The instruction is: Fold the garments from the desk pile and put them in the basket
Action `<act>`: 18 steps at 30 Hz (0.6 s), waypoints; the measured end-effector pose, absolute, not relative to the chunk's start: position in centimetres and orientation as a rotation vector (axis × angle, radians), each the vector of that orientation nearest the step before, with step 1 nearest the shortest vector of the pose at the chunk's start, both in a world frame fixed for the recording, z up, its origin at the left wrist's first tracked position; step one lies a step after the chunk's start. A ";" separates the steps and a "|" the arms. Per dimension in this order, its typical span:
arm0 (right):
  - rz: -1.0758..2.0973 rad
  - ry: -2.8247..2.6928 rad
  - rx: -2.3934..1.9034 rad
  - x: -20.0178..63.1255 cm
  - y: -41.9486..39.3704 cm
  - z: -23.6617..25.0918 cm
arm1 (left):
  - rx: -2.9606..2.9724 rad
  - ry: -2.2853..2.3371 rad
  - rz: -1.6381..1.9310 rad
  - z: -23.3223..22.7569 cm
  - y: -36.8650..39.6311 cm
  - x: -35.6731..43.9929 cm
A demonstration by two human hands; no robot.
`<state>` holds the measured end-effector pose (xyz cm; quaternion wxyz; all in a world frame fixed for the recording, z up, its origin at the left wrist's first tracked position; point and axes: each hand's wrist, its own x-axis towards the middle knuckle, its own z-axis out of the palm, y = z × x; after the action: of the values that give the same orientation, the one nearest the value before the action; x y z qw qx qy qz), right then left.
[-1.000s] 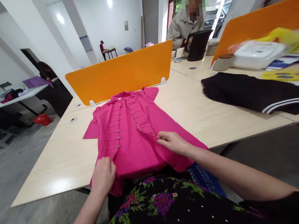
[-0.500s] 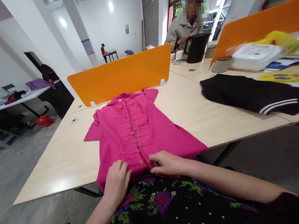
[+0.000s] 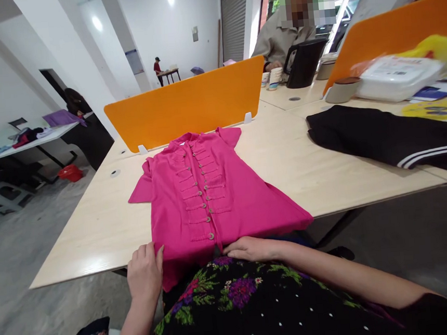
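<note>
A pink short-sleeved shirt (image 3: 246, 202) lies front up on the pale wooden table (image 3: 88, 226), its collar away from me and its hem hanging over the near edge. Two rows of frog fastenings with round buttons run down its open front. My left hand (image 3: 143, 272) is at the shirt's lower left side by the table edge, fingers bent and thumb against the cloth. Closed at the hem by the front opening is my right hand (image 3: 250, 248), its fingertips on the fabric and partly hidden.
An orange divider (image 3: 187, 105) stands behind the collar. To the right lies a black garment (image 3: 377, 136) with white stripes. Farther back are a plastic container (image 3: 399, 76), a black jug (image 3: 305, 64) and paper cups (image 3: 275, 78). Across the table is a person (image 3: 278, 35).
My left hand has moved left from the front of the hem to the shirt's side edge. My right hand has shifted slightly and stays by the front opening. The view has tilted slightly.
</note>
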<state>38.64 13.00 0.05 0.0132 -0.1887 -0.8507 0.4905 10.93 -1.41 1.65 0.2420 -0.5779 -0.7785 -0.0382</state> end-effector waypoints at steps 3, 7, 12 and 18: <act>1.504 -2.696 -0.325 39.1 13.6 4.3 | -1.559 -2.170 -0.063 1.8 -1.1 10.5; 0.930 -2.724 -0.443 38.0 15.6 5.7 | -1.368 -2.554 -0.376 2.2 -1.1 9.8; 0.496 -2.983 -0.532 36.4 18.0 2.2 | -1.220 -2.987 -0.662 2.1 -2.4 9.1; 0.648 -3.040 -0.228 35.6 18.5 3.8 | -1.447 -2.866 -0.545 3.5 -3.2 8.5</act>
<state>35.60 18.48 3.84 0.0125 -0.0732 -0.9753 0.2079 8.48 -3.19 3.48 -0.0574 -0.4435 -0.8787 -0.1671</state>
